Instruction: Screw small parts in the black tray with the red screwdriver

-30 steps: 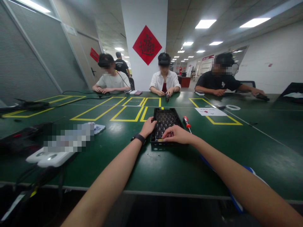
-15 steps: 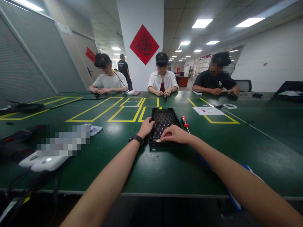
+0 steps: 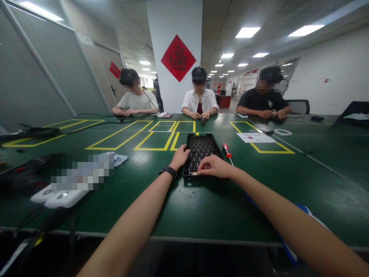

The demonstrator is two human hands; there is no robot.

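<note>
A black rectangular tray-like case lies on the green table, its inside filled with rows of small raised parts. My left hand grips the left side of the case, thumb over the rim; a dark band is on that wrist. Inside the near end, my right hand is closed in a pinch beside a small pale-gold piece. Whether that piece is between the fingertips is too small to tell. Just right of the case rests a red-handled screwdriver.
Yellow tape outlines mark the green table. A white device with cables lies at the left. A paper sheet and a white ring are at the right. Three people sit across the table.
The whole view has shifted slightly right and down. Both hands stay at the case, the right still pinched at its near end. A standing person behind is now mostly hidden by the pillar.
</note>
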